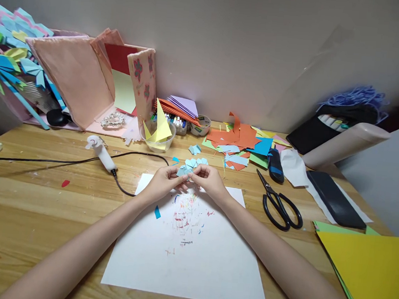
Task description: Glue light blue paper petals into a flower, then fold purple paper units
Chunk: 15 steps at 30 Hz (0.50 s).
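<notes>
We find the light-blue folded paper [185, 169] between two bare hands, at about the far edge of a white sheet [188, 274] that lies on the wooden surface [23, 204]. The left grip [162, 183] is closed on it from one side and the right grip [211, 183] from the other, each pinching with thumb and fingers, though we cannot make out every fingertip's contact. We take the two-sided pinch as a way to steady something small and light without crushing its folds. The sheet bears streaks of colour, and we judge that it is spread there to guard the wood from marks. The scissors [278, 207] lie to the right with handles toward the person, which seems to leave them within easy reach; the white glue gun [103, 154] is to the left, where we suppose its cable [123, 190] stays out from under the fingers. A loose blue folded piece [195, 149] rests just beyond the hands, near the paper scraps [235, 138]. As for pose, we see both forearms come in from the lower corners and converge over the sheet, wrists turned inward and fingers curled, the two hands almost meeting at the paper.
</notes>
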### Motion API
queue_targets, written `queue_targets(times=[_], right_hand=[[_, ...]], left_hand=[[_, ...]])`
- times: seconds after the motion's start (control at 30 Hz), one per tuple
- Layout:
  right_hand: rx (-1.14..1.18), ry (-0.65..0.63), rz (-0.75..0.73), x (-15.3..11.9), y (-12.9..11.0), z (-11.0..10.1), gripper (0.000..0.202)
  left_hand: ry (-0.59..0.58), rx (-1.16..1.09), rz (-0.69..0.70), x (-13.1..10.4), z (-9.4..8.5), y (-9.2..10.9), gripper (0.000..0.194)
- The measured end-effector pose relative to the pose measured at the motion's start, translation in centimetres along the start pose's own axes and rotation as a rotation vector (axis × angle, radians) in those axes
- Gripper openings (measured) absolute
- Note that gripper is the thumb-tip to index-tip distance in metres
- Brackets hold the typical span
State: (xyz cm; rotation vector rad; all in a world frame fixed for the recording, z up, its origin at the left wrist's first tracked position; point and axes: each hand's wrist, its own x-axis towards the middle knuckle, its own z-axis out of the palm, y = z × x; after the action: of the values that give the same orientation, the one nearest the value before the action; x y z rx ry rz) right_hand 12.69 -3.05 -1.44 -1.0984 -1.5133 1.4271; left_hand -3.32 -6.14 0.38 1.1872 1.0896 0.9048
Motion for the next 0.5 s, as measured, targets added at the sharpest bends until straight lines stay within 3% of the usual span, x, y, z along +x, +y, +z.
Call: queue_targets(times=[0.5], right_hand=[[-0.058, -0.032, -0.049, -0.08, 0.26, 0.27, 0.025]], left_hand=[[0.094, 0.114, 0.087, 0.23, -0.22, -0.6, 0.025]])
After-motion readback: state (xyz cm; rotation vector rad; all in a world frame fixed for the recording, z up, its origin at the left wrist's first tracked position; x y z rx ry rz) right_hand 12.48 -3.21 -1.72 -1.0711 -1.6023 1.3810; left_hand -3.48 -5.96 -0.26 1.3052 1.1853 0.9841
